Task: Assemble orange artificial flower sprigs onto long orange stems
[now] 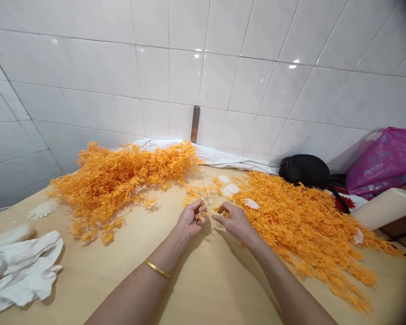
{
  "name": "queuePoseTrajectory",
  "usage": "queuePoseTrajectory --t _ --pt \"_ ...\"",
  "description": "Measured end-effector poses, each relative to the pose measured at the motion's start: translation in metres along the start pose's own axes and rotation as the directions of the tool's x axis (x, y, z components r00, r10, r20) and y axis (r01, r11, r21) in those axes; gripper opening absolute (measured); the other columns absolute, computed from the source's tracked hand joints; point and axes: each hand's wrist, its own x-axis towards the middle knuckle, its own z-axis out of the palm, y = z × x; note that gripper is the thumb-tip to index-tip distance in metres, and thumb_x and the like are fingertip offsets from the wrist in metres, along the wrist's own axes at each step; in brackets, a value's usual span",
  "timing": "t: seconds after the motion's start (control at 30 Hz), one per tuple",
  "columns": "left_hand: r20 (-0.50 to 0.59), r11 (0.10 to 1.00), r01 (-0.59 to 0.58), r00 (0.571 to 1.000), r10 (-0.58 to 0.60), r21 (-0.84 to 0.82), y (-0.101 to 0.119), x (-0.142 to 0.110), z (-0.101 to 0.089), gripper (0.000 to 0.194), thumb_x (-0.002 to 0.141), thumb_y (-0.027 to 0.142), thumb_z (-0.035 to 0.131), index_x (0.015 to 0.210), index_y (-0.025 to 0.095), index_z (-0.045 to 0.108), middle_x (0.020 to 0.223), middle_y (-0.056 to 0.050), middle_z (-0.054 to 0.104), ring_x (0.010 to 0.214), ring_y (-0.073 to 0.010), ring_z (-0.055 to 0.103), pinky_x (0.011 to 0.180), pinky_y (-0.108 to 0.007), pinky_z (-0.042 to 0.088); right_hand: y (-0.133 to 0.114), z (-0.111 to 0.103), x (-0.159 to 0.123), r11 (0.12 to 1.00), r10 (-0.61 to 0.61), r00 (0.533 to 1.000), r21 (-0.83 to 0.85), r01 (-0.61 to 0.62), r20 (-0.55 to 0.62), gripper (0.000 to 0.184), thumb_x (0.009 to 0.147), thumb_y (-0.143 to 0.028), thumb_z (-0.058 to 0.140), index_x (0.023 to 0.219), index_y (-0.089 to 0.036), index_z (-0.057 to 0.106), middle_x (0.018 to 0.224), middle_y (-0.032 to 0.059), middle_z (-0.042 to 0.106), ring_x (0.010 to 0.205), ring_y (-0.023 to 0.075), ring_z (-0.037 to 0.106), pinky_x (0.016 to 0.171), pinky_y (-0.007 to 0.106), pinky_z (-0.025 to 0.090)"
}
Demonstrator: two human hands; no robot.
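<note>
On a pale wooden tabletop (88, 280), a heap of orange artificial sprigs (301, 230) lay right of the hands, another (115, 180) left. They looked light, springy and easily tangled, best taken by a stem. The left hand (190, 220) curled its fingers around a small sprig (201, 215); the right hand (233, 221) pinched a tiny orange piece (224, 213) narrowly.
</note>
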Motion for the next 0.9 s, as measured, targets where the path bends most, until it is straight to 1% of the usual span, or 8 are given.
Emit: queuePoseTrajectory --t 0.1,0.17,0.33,0.5,0.6,0.7,0.77,0.9 --pt "-0.001 1.000 0.011 1.000 -0.011 0.026 0.000 0.001 0.001 0.019 0.082 0.021 0.042 0.065 0.015 0.038 0.044 0.008 0.031 0.029 -0.0010 0.019 0.029 -0.012 0.014 -0.003 0.009 -0.009 0.999 0.010 0.999 -0.037 -0.011 -0.036 0.047 0.067 -0.031 0.053 0.112 -0.019 0.048 0.058 -0.0021 0.054 0.051 0.0130 0.044 0.050 0.022 0.030" --pt "0.005 0.998 0.028 1.000 -0.028 0.056 -0.001 0.000 0.002 0.020 0.083 0.022 0.040 0.064 0.014 0.039 0.043 0.007 0.031 0.028 -0.0013 0.020 0.028 -0.012 0.013 -0.006 0.013 -0.012 0.999 -0.026 0.999 -0.036 0.024 -0.040 0.049 0.069 -0.026 0.050 0.117 -0.022 0.046 0.064 -0.0004 0.058 0.054 0.0133 0.047 0.053 0.022 0.032" --pt "0.004 0.992 0.020 1.000 -0.021 0.127 -0.003 -0.007 0.005 0.022 0.083 0.020 0.039 0.062 0.014 0.042 0.043 0.006 0.036 0.028 -0.0019 0.027 0.030 -0.013 0.026 -0.014 0.012 -0.012 0.988 -0.144 0.989 -0.056 0.145 0.017 0.026 0.069 -0.014 0.042 0.081 -0.023 0.062 0.072 0.0000 0.062 0.066 0.0133 0.051 0.058 0.020 0.034" --pt "-0.030 0.969 -0.038 0.998 0.047 0.243 0.000 -0.009 0.005 0.013 0.082 0.016 0.041 0.073 0.012 0.049 0.054 0.000 0.052 0.034 -0.0033 0.039 0.035 -0.014 0.035 -0.014 -0.002 -0.014 0.992 -0.101 0.991 -0.071 0.107 0.083 0.020 0.066 -0.016 0.044 0.074 -0.021 0.061 0.067 -0.0011 0.059 0.061 0.0129 0.048 0.052 0.021 0.032" --pt "-0.009 0.964 -0.072 0.997 0.077 0.256 -0.001 -0.009 0.005 0.015 0.083 0.017 0.040 0.070 0.012 0.048 0.051 0.002 0.050 0.032 -0.0028 0.036 0.033 -0.013 0.031 -0.016 -0.011 -0.017 0.990 -0.070 0.976 0.138 0.042 0.207 0.022 0.061 -0.017 0.054 0.081 -0.020 0.061 0.069 -0.0021 0.057 0.061 0.0116 0.047 0.052 0.019 0.034" --pt "-0.004 0.972 -0.075 0.997 0.077 0.223 -0.002 -0.008 0.006 0.018 0.084 0.019 0.039 0.068 0.013 0.046 0.047 0.004 0.045 0.029 -0.0018 0.031 0.030 -0.012 0.025 -0.017 -0.015 -0.020 0.900 -0.083 0.953 0.433 -0.054 0.291 0.022 0.063 -0.027 0.059 0.082 -0.018 0.059 0.069 -0.0031 0.054 0.059 0.0089 0.045 0.053 0.019 0.035" --pt "-0.009 0.978 -0.063 0.998 0.067 0.200 -0.002 -0.008 0.007 0.020 0.084 0.021 0.038 0.066 0.013 0.044 0.045 0.005 0.043 0.028 -0.0010 0.028 0.029 -0.011 0.020 -0.015 -0.013 -0.020 0.842 -0.067 0.960 0.531 -0.092 0.272 0.020 0.068 -0.036 0.055 0.074 -0.016 0.056 0.059 -0.0049 0.047 0.052 0.0068 0.039 0.049 0.018 0.032" --pt "-0.034 0.985 -0.065 0.997 0.071 0.161 -0.001 -0.006 0.007 0.021 0.084 0.024 0.039 0.066 0.013 0.043 0.045 0.005 0.042 0.028 -0.0002 0.028 0.030 -0.010 0.018 -0.005 0.004 -0.015 0.819 -0.032 0.984 0.568 -0.075 0.175 0.028 0.072 -0.040 0.050 0.058 -0.017 0.043 0.047 -0.0084 0.031 0.043 0.0055 0.026 0.042 0.018 0.022"
